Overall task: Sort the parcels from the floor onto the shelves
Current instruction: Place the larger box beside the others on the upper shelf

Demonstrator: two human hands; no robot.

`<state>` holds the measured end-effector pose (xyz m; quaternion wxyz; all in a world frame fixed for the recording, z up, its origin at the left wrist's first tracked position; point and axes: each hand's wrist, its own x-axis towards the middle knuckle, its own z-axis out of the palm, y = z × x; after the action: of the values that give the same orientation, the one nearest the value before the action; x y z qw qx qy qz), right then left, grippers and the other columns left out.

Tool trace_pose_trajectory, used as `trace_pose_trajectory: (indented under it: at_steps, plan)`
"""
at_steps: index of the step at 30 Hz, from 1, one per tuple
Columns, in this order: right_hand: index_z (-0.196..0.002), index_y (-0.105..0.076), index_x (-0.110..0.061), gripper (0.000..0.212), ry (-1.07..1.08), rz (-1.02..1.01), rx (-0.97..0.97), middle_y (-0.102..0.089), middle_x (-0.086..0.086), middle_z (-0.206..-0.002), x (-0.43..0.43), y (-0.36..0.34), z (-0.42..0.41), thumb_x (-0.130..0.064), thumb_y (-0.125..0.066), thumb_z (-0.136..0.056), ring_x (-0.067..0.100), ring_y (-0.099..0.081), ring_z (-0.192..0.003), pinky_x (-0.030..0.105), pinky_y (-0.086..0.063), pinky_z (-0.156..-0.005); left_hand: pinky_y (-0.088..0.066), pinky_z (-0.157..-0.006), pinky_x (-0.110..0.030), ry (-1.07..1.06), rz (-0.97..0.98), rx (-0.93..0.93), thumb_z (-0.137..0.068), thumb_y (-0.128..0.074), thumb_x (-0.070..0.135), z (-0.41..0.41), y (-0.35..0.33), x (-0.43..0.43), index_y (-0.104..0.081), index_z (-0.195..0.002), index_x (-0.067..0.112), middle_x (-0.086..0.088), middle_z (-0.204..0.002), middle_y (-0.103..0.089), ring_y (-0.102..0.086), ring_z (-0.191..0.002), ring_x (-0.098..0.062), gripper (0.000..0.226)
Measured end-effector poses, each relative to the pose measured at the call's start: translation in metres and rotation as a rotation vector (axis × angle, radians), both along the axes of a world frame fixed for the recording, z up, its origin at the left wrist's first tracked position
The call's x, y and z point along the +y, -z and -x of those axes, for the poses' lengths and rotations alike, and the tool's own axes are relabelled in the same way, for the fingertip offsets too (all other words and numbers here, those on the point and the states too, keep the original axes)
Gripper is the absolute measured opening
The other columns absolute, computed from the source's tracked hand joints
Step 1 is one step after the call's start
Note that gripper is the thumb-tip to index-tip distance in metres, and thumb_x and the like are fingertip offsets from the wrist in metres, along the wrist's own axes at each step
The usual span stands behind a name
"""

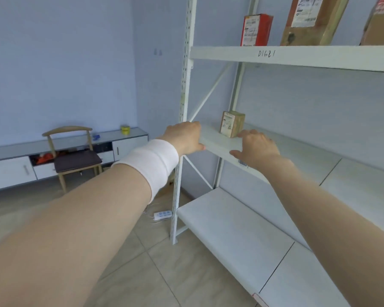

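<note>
1. Handwriting that looked like "D1621" ran along the front edge of the upper shelf (pixel 319 56), in the upper right of the frame.
2. On that shelf stood a red parcel (pixel 256 29) with a white label and scrawled marks beginning with "2", and a large brown parcel (pixel 302 36) whose label also bore a big handwritten "2". The printed text was too small to read.
3. A barcode sticker (pixel 243 163) sat on the front edge of the middle shelf (pixel 220 142).
4. The small cardboard parcel (pixel 232 124) stood upright near the left end of the middle shelf, at the centre of the frame. It was brown, and its white label faced left with handwriting I could not read.
5. The right hand (pixel 257 147) lay released on the middle shelf, fingers relaxed and just beside the parcel's base; whether they touched it was unclear.
6. The left hand (pixel 184 138) was at the shelf's left end with its thumb stretched out. Its fingers were hidden, so I cannot tell whether it clasped the board.
</note>
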<state>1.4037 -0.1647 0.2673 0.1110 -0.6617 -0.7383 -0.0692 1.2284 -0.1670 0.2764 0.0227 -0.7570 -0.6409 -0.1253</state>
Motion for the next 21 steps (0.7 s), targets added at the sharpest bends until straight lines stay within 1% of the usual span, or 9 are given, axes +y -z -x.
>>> trace_pose_trajectory:
  at_steps: [1, 5, 8, 9, 11, 13, 16, 21]
  plan:
    - [-0.138, -0.039, -0.013, 0.057, -0.027, 0.016, 0.0, -0.045, 0.013, -0.135, -0.004, 0.008, 0.017, -0.039, -0.056, -0.09, 0.033, -0.043, -0.124, 0.041, -0.037, -0.099, -0.041, -0.092, -0.038, -0.017, 0.013, 0.001, -0.089, -0.056, 0.042, 0.014, 0.01, -0.008, -0.039, -0.134, 0.009, -0.011, -0.133, -0.051, -0.05, -0.119, -0.031, 0.058]
    - [-0.137, -0.041, -0.012, 0.056, -0.12, 0.098, -0.036, -0.046, 0.013, -0.134, -0.024, 0.051, 0.09, -0.04, -0.056, -0.09, 0.033, -0.043, -0.124, 0.043, -0.038, -0.1, -0.042, -0.096, -0.039, -0.095, 0.087, -0.028, -0.089, -0.056, 0.039, 0.073, 0.055, -0.048, -0.039, -0.135, 0.009, -0.012, -0.135, -0.049, -0.05, -0.12, -0.031, 0.058]
    - [-0.136, -0.042, -0.012, 0.055, -0.185, 0.184, -0.055, -0.045, 0.013, -0.134, -0.049, 0.086, 0.146, -0.039, -0.055, -0.09, 0.032, -0.043, -0.125, 0.043, -0.037, -0.101, -0.042, -0.086, -0.035, -0.172, 0.146, -0.092, -0.09, -0.055, 0.039, 0.119, 0.095, -0.084, -0.042, -0.133, 0.01, -0.011, -0.13, -0.053, -0.052, -0.117, -0.029, 0.054]
    - [-0.136, -0.042, -0.012, 0.054, -0.207, 0.21, -0.049, -0.045, 0.013, -0.135, -0.058, 0.097, 0.162, -0.038, -0.056, -0.09, 0.032, -0.043, -0.126, 0.043, -0.036, -0.101, -0.043, -0.085, -0.035, -0.2, 0.172, -0.109, -0.089, -0.056, 0.039, 0.133, 0.11, -0.097, -0.043, -0.133, 0.01, -0.01, -0.129, -0.054, -0.053, -0.116, -0.029, 0.054]
    - [-0.136, -0.043, -0.013, 0.053, -0.249, 0.261, -0.028, -0.046, 0.013, -0.134, -0.076, 0.123, 0.193, -0.035, -0.057, -0.09, 0.032, -0.043, -0.126, 0.043, -0.036, -0.101, -0.046, -0.089, -0.038, -0.245, 0.232, -0.12, -0.089, -0.057, 0.04, 0.161, 0.14, -0.121, -0.04, -0.136, 0.01, -0.011, -0.129, -0.054, -0.054, -0.115, -0.03, 0.058]
    - [-0.134, -0.044, -0.013, 0.053, -0.299, 0.301, -0.031, -0.048, 0.013, -0.132, -0.093, 0.151, 0.219, -0.035, -0.058, -0.088, 0.032, -0.045, -0.123, 0.042, -0.038, -0.1, -0.046, -0.092, -0.041, -0.294, 0.273, -0.124, -0.088, -0.057, 0.04, 0.185, 0.171, -0.144, -0.037, -0.138, 0.01, -0.013, -0.131, -0.052, -0.052, -0.116, -0.032, 0.062]
    - [-0.131, -0.047, -0.015, 0.051, -0.391, 0.389, -0.059, -0.048, 0.009, -0.133, -0.122, 0.197, 0.255, -0.04, -0.058, -0.088, 0.03, -0.043, -0.126, 0.041, -0.04, -0.101, -0.043, -0.092, -0.038, -0.424, 0.341, -0.207, -0.088, -0.056, 0.038, 0.214, 0.216, -0.182, -0.041, -0.134, 0.011, -0.011, -0.131, -0.051, -0.051, -0.118, -0.03, 0.055]
    - [-0.135, -0.043, -0.015, 0.055, -0.536, 0.541, -0.143, -0.046, 0.01, -0.133, -0.17, 0.27, 0.296, -0.042, -0.055, -0.09, 0.029, -0.042, -0.126, 0.04, -0.036, -0.101, -0.041, -0.096, -0.038, -0.662, 0.542, -0.37, -0.092, -0.052, 0.035, 0.249, 0.291, -0.249, -0.039, -0.134, 0.011, -0.009, -0.13, -0.051, -0.051, -0.118, -0.029, 0.051]
